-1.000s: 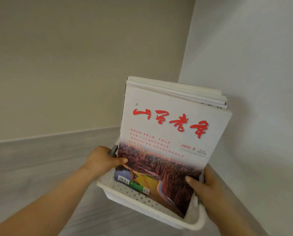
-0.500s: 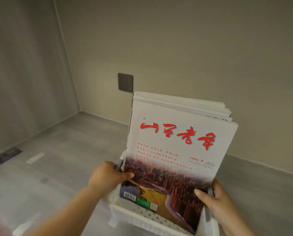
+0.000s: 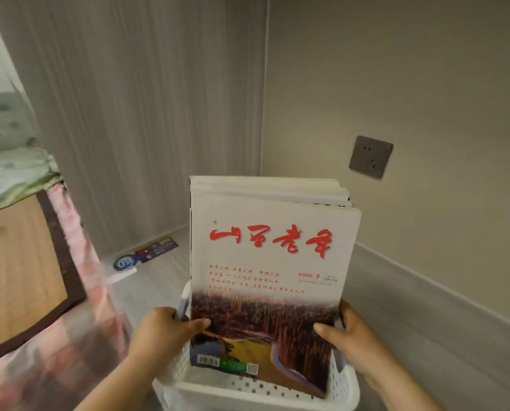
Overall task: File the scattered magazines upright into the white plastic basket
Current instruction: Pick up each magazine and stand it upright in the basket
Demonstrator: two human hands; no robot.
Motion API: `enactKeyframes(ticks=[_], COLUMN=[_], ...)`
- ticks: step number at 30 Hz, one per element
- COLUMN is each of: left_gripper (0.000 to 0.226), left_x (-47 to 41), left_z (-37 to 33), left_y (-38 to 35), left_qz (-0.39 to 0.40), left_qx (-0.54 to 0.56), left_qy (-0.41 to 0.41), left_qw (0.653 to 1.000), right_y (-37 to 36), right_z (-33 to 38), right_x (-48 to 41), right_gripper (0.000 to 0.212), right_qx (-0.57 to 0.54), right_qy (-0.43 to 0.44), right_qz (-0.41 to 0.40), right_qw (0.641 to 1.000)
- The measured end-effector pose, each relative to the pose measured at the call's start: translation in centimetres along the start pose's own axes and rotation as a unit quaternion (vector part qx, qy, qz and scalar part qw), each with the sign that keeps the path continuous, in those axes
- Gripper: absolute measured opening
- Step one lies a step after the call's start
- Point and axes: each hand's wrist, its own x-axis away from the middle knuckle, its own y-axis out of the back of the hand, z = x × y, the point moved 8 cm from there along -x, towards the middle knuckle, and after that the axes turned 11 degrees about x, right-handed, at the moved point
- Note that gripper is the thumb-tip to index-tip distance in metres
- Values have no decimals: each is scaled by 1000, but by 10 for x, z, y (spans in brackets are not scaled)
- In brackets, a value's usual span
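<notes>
The white perforated plastic basket (image 3: 247, 391) is at the bottom centre, with several magazines standing upright in it. The front magazine (image 3: 271, 262) has a white cover with red characters above a landscape photo. The others (image 3: 265, 186) stand behind it, only their top edges showing. My left hand (image 3: 163, 332) grips the basket's left rim, thumb lying on the front cover. On the other side my right hand (image 3: 359, 344) grips the right rim, its thumb also on the cover.
A bed (image 3: 19, 262) with a bamboo mat, pink sheet and green blanket fills the left side. A dark blue printed sheet (image 3: 155, 250) lies on the grey floor by the wall. A grey wall socket (image 3: 370, 157) is on the right wall near the room corner.
The view has swung left, so the room corner, bed and blue sheet on the floor have come into sight. Both hands keep the same hold on the basket and magazines.
</notes>
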Motion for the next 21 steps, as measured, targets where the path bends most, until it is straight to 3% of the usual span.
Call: enactKeyframes(ticks=[9, 21], left_gripper=[35, 31], left_x=[-131, -210], left_z=[27, 45], left_y=[122, 149], left_qz=[-65, -91], left_qx=[43, 65], left_qy=[17, 49], left_qw=[997, 993], right_y=[-144, -204], right_z=[57, 64], right_x=[-150, -268], right_gripper=[42, 49], right_qx=[21, 97], right_qy=[-6, -30], right_qz=[75, 130], right_qw=[997, 986])
